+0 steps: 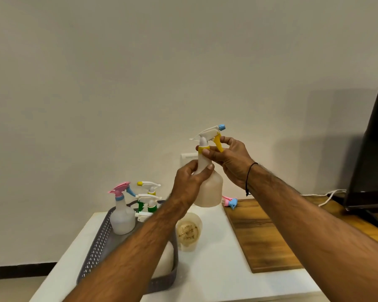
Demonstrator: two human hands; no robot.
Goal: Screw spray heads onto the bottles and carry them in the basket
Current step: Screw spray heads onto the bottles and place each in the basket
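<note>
I hold a translucent beige bottle up above the white table. My left hand grips its neck. My right hand pinches the yellow collar of the white spray head, which has a yellow trigger and a blue nozzle and sits on the bottle's mouth. The grey perforated basket stands at the left, partly hidden by my left forearm. It holds a white bottle with a pink and blue head and bottles with white, green and yellow heads.
A headless beige bottle stands on the table beside the basket. A loose pink and blue spray head lies at the back. A wooden surface adjoins the table on the right, with a dark screen and a white cable.
</note>
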